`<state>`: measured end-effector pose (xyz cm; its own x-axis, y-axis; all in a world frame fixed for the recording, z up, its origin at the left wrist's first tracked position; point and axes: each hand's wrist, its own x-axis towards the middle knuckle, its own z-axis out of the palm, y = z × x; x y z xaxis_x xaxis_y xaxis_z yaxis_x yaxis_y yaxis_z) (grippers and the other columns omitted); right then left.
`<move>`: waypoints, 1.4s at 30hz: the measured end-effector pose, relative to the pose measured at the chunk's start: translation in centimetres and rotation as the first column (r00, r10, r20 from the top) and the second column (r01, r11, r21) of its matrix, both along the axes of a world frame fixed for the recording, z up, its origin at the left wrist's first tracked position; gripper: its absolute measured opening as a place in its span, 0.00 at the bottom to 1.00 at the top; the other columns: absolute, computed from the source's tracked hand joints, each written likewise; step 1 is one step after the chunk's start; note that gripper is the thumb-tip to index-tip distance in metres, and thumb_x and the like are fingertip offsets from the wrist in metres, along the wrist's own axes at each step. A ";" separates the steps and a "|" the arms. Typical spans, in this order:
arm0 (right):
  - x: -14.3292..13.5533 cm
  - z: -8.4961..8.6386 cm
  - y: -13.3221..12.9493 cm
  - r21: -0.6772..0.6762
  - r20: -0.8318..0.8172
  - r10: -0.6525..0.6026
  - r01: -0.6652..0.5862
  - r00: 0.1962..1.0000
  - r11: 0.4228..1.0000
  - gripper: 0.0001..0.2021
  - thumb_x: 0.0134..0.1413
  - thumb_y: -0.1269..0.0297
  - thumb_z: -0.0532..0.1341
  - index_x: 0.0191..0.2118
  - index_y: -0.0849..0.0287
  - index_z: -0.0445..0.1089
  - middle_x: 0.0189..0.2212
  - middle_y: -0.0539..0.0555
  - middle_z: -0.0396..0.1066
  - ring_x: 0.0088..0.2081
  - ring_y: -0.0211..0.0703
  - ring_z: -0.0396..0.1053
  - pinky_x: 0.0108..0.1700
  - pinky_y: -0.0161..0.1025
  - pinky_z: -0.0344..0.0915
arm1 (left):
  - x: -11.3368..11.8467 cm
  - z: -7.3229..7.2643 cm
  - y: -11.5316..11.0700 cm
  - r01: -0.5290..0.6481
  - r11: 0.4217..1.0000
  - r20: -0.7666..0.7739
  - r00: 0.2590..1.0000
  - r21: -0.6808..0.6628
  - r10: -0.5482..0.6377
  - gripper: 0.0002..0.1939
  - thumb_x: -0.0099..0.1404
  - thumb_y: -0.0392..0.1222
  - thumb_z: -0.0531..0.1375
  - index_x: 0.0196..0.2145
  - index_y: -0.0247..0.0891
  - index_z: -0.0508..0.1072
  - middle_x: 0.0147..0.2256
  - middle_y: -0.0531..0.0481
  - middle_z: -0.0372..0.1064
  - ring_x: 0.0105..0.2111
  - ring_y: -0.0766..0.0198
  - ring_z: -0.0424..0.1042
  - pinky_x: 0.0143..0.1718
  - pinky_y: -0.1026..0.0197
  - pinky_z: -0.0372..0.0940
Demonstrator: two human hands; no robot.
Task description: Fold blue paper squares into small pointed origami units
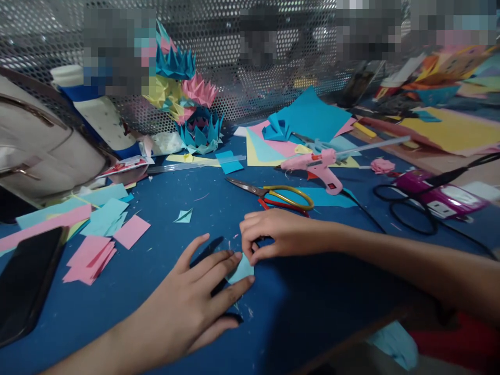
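Observation:
A small light blue piece of paper [242, 270] lies on the dark blue tabletop [187, 187] between my hands. Spread out over its left side, my left hand [207, 291] rests fingertips on the paper's edges. My right hand [269, 234] has its thumb and fingers pinched together at the paper's upper right corner. The fingers cover part of the sheet, so its full shape is hidden. Just behind the right hand are scissors [269, 195] with yellow and red handles. A small folded light blue paper piece [183, 215] sits beyond the left hand.
Pink paper squares [91, 260] and a black phone [31, 286] lie at left, near a beige bag [42, 140]. A pink glue gun [316, 166] and its cord are at right. Folded paper flowers [199, 130] and a white-blue bottle [103, 120] stand by the perforated metal panel.

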<state>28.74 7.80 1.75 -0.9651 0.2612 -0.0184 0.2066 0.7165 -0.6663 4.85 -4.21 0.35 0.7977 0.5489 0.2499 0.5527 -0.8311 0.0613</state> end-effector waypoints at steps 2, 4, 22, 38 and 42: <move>0.1 0.1 -0.3 0.016 -0.001 -0.021 0.021 1.000 1.000 0.03 0.62 0.66 0.64 0.36 0.58 0.74 0.32 0.49 0.70 0.40 0.38 0.66 0.39 0.33 0.58 | 0.0 0.1 0.0 -0.004 1.000 -0.009 1.000 -0.010 0.004 0.21 0.77 0.50 0.51 0.63 0.44 0.65 0.57 0.47 0.68 0.60 0.57 0.64 0.70 0.46 0.25; 0.1 0.1 -0.6 0.037 -0.015 -0.026 0.026 1.000 0.999 0.04 0.64 0.66 0.63 0.37 0.59 0.74 0.33 0.49 0.69 0.40 0.39 0.65 0.39 0.33 0.57 | 0.1 0.1 0.0 -0.005 1.000 -0.011 1.000 -0.012 0.004 0.21 0.77 0.49 0.52 0.64 0.43 0.65 0.57 0.47 0.68 0.60 0.57 0.64 0.70 0.46 0.25; -0.1 0.5 -1.8 0.374 0.075 0.040 -0.066 0.996 0.925 0.10 0.69 0.62 0.55 0.40 0.61 0.70 0.38 0.54 0.68 0.39 0.42 0.67 0.38 0.38 0.59 | 0.0 0.0 0.1 -0.009 0.999 0.008 1.000 -0.040 0.009 0.21 0.77 0.48 0.52 0.63 0.43 0.66 0.59 0.47 0.65 0.60 0.56 0.64 0.70 0.44 0.24; 0.1 -0.3 -1.4 0.353 0.007 0.045 -0.044 0.999 0.935 0.10 0.69 0.59 0.56 0.42 0.60 0.69 0.39 0.53 0.69 0.39 0.42 0.66 0.38 0.37 0.58 | 0.4 0.8 0.1 -0.033 0.988 0.006 0.999 -0.154 0.035 0.22 0.76 0.49 0.52 0.64 0.43 0.63 0.56 0.47 0.67 0.59 0.57 0.64 0.69 0.41 0.21; 0.3 -0.3 -0.8 0.318 -0.010 0.048 -0.042 0.999 0.947 0.07 0.69 0.63 0.56 0.43 0.59 0.70 0.38 0.52 0.70 0.40 0.40 0.67 0.37 0.36 0.58 | 0.1 1.0 0.1 -0.016 0.987 0.010 1.000 -0.161 0.018 0.21 0.75 0.48 0.54 0.63 0.45 0.65 0.57 0.46 0.66 0.59 0.56 0.64 0.69 0.39 0.23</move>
<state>29.06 6.97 1.50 -0.9754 0.2070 0.0756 0.1595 0.8998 -0.4060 4.93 -4.13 1.33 0.7858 0.5959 0.1658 0.5650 -0.8006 0.1998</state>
